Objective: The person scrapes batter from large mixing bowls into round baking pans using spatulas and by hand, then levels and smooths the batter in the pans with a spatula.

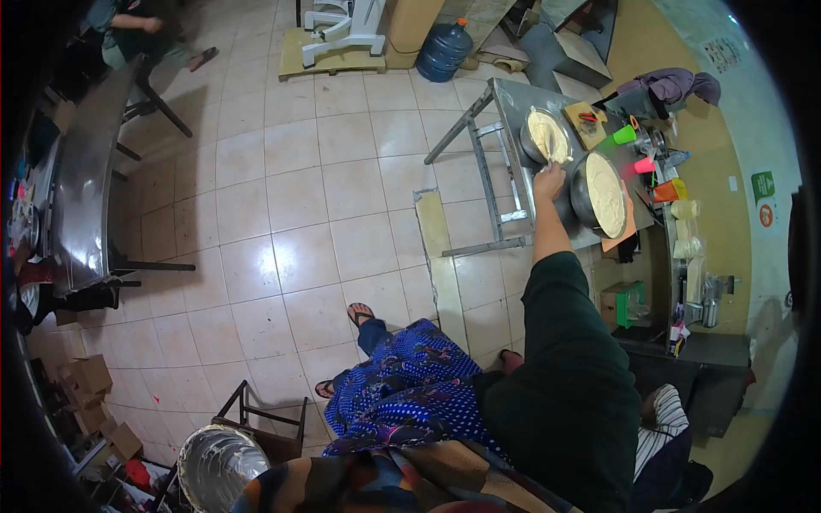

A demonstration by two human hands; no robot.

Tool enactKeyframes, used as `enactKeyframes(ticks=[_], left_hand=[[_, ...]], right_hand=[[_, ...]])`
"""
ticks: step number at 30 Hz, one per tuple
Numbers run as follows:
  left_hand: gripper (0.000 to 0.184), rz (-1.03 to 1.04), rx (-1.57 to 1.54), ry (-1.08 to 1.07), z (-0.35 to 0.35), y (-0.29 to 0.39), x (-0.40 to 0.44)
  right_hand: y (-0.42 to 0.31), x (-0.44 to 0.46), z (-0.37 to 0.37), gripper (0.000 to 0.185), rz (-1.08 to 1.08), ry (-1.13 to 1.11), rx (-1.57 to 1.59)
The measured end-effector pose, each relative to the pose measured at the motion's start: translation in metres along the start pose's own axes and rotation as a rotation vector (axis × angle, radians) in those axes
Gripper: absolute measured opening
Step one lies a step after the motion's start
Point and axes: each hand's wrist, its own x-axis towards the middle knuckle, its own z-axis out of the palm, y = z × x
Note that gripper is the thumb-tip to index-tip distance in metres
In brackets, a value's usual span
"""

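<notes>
One arm in a dark green sleeve reaches out over the metal table (pixel 511 96). At its end my right hand (pixel 549 181) is closed round the handle of a utensil, whose end is at the rim of the smaller metal bowl (pixel 528 145). That bowl holds a pale, creamy mixture (pixel 544 130). Just right of the hand stands a larger metal bowl (pixel 581 198), filled with a similar pale mixture (pixel 604 195). My left hand does not show in the frame.
Beyond the bowls are a cutting board (pixel 585 128), a green cup (pixel 624 134) and a pink cup (pixel 643 165). A coated metal pot (pixel 224 470) stands lower left. Another metal table (pixel 85 188) is at left. A person (pixel 141 34) is at top left.
</notes>
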Motion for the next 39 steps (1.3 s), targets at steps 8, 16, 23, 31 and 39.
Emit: enactKeyframes(ticks=[8, 16, 23, 31, 39], left_hand=[[0.032, -0.090, -0.071, -0.050, 0.017, 0.027, 0.017], [0.033, -0.180, -0.150, -0.097, 0.029, 0.051, 0.033], [0.034, -0.461, -0.133, 0.052, -0.079, -0.063, 0.037], [0.031, -0.496, -0.361, 0.455, -0.214, -0.310, 0.009], [0.029, -0.345, -0.509, 0.466, -0.230, -0.277, -0.011]], right_hand=[[0.010, -0.020, -0.036, 0.028, -0.078, -0.102, -0.095], [0.025, -0.016, -0.076, 0.024, -0.165, -0.201, -0.153], [0.074, 0.022, -0.069, 0.028, -0.374, -0.252, 0.048], [-0.035, -0.074, -0.030, 0.035, 0.269, -1.442, 1.486], [-0.121, -0.285, -0.059, 0.029, 0.588, -1.900, 1.428]])
